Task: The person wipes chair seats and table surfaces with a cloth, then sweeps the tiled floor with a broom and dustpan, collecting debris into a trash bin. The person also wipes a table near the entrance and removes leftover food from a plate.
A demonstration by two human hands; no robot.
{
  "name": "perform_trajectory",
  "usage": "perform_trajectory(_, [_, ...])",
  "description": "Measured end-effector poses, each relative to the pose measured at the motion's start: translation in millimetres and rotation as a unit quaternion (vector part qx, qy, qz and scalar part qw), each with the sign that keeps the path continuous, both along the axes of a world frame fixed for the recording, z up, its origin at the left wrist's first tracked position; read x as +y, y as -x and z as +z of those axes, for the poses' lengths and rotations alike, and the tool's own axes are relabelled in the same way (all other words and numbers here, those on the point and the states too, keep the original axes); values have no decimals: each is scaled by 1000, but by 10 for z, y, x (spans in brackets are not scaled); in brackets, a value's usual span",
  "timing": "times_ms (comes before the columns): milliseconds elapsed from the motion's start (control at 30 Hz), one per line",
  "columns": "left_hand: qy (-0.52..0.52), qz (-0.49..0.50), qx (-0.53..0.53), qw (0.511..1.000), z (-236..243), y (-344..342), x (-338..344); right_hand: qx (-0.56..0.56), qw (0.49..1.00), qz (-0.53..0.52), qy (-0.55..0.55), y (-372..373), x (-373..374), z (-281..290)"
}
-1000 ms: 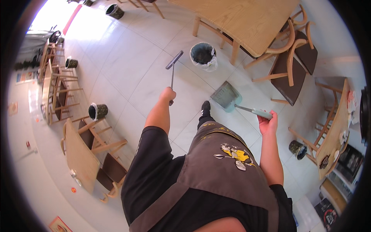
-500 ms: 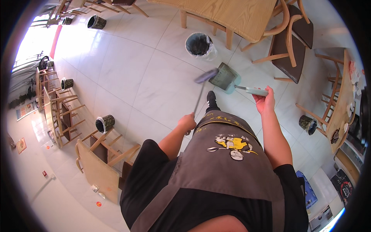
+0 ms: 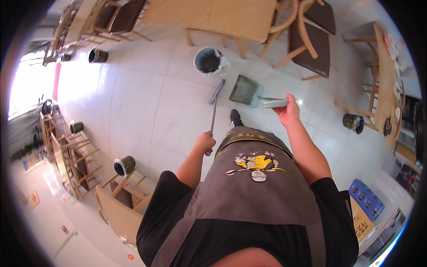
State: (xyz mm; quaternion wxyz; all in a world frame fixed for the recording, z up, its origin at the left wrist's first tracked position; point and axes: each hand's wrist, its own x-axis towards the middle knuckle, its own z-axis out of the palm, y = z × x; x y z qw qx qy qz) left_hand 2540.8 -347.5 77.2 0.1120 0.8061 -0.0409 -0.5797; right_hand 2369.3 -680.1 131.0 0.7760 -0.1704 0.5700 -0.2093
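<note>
My left hand (image 3: 205,143) is closed round the thin handle of a broom, whose narrow purple-grey head (image 3: 217,92) is at the floor ahead. In my right hand (image 3: 288,110) is the pale handle of a long-handled dustpan (image 3: 244,91), a translucent greenish scoop with a toothed inner edge. The scoop's open side faces left toward the broom head, with a strip of floor between them. Just beyond both stands a bin (image 3: 208,61) lined with a clear bag. My black shoe (image 3: 235,118) shows below the scoop.
A wooden table (image 3: 209,18) stands ahead, with brown-seated chairs (image 3: 309,49) at its right. More tables and chairs line the left side, with a lined bin (image 3: 124,166) near one. Another bin (image 3: 353,123) is by the right-hand table (image 3: 387,89). A blue box (image 3: 366,199) lies at lower right.
The broom head has moved left, away from the scoop's edge, and turned more upright in view. My view has shifted, so the tables and bin ahead appear farther left.
</note>
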Motion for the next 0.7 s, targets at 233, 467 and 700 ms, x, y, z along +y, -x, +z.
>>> perform_trajectory(233, [87, -49, 20, 995, 76, 251, -218, -73, 989, -119, -44, 535, 2, 47])
perform_trajectory(467, [97, 0, 77, 992, 482, 462, -578, -92, 914, -390, -64, 2086, 99, 130])
perform_trajectory(700, [81, -115, 24, 990, 481, 1142, -1168, -119, 852, -507, -54, 3624, 302, 317])
